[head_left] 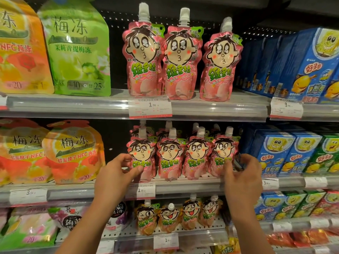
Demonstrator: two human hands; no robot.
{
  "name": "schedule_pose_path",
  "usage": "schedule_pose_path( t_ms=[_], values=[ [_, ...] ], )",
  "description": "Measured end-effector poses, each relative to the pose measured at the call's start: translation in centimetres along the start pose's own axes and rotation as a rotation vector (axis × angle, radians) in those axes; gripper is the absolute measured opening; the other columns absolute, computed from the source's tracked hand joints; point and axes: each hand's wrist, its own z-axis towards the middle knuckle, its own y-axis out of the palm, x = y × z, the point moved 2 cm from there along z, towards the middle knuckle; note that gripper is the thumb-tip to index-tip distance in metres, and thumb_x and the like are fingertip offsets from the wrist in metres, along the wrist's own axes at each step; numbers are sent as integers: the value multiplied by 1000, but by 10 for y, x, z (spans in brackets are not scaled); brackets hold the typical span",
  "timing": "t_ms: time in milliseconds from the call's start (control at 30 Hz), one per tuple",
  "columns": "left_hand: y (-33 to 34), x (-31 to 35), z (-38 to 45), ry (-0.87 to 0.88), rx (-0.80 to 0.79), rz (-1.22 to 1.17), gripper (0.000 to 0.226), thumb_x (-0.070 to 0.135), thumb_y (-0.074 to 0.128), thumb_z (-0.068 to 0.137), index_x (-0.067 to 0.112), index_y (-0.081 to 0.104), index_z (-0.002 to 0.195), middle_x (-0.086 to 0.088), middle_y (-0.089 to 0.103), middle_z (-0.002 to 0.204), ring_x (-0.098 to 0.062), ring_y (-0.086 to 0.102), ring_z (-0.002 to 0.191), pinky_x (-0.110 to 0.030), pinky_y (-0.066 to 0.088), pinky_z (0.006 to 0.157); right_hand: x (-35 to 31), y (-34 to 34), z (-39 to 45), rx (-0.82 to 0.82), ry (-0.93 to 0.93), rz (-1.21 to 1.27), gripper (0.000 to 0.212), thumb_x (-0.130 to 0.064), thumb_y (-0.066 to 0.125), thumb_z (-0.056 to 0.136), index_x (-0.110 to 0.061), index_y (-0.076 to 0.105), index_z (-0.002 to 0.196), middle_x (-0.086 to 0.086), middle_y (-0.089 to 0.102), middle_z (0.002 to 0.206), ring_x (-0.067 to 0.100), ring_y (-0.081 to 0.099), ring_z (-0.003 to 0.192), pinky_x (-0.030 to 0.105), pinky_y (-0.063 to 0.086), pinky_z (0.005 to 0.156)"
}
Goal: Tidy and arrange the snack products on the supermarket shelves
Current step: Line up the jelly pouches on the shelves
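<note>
Bracketing the row of pink jelly pouches [180, 156] at centre frame, the hands are apart: the left hand [117, 173] pinches the leftmost pouch [142, 156], the right hand [242, 175] grips the rightmost pouch [222, 154], probably to square the row on the middle shelf [73, 193].

On the middle shelf [192, 182], four spouted pouches are standing in a front row, with more pouches behind them. The left hand [117, 173] is gripping the leftmost pouch [142, 158]; the right hand [242, 173] is touching the rightmost pouch [222, 154]. Boxes [286, 153] are sitting to the right, larger bags [73, 153] to the left. Three pouches [180, 59] are standing on the shelf above.
</note>
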Motion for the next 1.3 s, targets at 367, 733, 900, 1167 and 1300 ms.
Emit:
schedule_pose_path(
  t_ms=[367,733,900,1167,1300],
  values=[
    [1,2,-1,-7,-17,28,44,51,75,82,30,62,118,7,72,111,-9,68,87,-39,60,73,20,14,20,-323,62,-37,62,-55,72,84,-14,60,129,-7,64,99,26,66,103,45,53,87],
    [3,-3,-7,4,-2,-7,52,54,75,80,32,62,124,11,73,108,-3,67,83,-34,59,73,12,-7,-3,-143,-16,116,41,-37,71,90,-23,59,127,-4,64,119,-6,60,92,34,51,80],
    [1,-9,-20,-5,36,-172,45,40,80,79,32,63,119,24,67,96,3,64,84,-23,53,68,-2,4,-63,-178,-409,142,35,-8,75,85,-26,63,113,-13,62,106,-5,63,83,11,52,67],
    [-1,-23,-44,1,89,-335,34,27,77,84,43,66,113,22,72,98,2,68,93,-40,60,82,-48,54,-143,-508,-862,28,58,-35,66,79,-24,56,135,-7,63,137,11,54,129,36,48,108],
    [-11,-35,-58,123,149,-277,36,22,75,87,41,66,117,25,67,116,9,65,100,-32,59,83,-49,64,-153,-517,-826,18,63,-29,69,76,-21,60,138,-3,58,145,14,49,138,42,40,115]
  ],
)
